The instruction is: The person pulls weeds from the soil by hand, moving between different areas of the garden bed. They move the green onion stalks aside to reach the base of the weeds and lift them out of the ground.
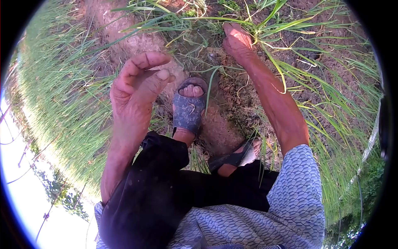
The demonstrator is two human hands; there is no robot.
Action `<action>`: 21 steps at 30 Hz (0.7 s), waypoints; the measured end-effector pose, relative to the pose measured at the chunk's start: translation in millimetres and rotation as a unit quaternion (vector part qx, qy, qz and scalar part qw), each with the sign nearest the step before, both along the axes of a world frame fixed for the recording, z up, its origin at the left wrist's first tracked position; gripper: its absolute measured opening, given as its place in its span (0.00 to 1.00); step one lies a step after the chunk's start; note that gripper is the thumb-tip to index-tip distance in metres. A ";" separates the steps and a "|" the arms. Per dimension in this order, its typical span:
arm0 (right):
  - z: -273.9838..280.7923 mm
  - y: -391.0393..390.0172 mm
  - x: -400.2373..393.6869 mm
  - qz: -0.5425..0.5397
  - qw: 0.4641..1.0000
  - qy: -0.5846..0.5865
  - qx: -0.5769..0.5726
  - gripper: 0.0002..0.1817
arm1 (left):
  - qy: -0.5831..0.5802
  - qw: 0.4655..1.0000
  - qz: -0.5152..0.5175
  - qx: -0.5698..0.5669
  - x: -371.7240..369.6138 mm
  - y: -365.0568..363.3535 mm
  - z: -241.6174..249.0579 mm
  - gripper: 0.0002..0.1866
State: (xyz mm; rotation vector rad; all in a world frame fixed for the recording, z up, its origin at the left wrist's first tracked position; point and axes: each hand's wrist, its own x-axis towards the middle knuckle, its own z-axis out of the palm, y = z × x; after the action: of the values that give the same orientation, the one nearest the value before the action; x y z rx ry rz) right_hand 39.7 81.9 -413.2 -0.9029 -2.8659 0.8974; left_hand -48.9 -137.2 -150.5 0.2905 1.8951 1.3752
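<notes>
My left hand (139, 83) is raised above the bare soil, left of my sandalled foot. Its fingers are curved, a gap shows between thumb and forefinger, and nothing is visible in it. My right hand (239, 43) is low at the ground, its fingers curled in beside the base of a clump of long green onion-like leaves (259, 31). Whatever those fingers pinch is hidden behind the hand. Small weeds (188, 45) grow in the soil just left of it.
A blue-grey sandal (188, 110) is on my forward foot, and a dark sandal (234, 157) on the other. Dense rows of thin green leaves (62, 99) stand to the left. More plants (331, 99) lean over brown soil to the right.
</notes>
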 end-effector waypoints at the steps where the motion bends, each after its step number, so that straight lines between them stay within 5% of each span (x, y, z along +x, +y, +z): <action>1: 4.0 3.5 -2.6 -0.001 1.000 -0.019 -0.019 0.23 | 0.005 1.000 0.000 -0.002 -0.1 -0.3 0.1 0.14; 5: -0.4 10.3 3.8 -0.146 0.979 0.005 -0.140 0.28 | 0.004 1.000 0.003 -0.003 -3.3 -4.5 -1.4 0.15; 8: -31.6 9.7 15.3 -0.043 0.998 0.050 -0.024 0.30 | -0.003 1.000 0.006 0.005 -5.1 -5.7 -4.9 0.15; 11: 34.6 -15.3 -1.0 0.002 0.999 -0.006 -0.036 0.28 | -0.007 1.000 0.006 0.000 -3.5 -2.2 -2.9 0.15; 19: 21.8 -5.0 -18.8 0.120 0.993 -0.015 0.006 0.20 | -0.015 1.000 0.016 -0.003 -3.6 -2.2 -2.2 0.15; 21: -3.0 6.0 -20.7 0.038 0.998 0.052 -0.006 0.16 | -0.011 1.000 0.017 0.002 -5.3 -1.9 -2.6 0.14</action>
State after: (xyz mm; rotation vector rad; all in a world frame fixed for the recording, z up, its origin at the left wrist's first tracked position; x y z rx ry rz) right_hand 19.0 87.9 -416.1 -0.7292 -2.8261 0.9400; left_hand -54.2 -139.1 -153.1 0.2442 1.8873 1.3993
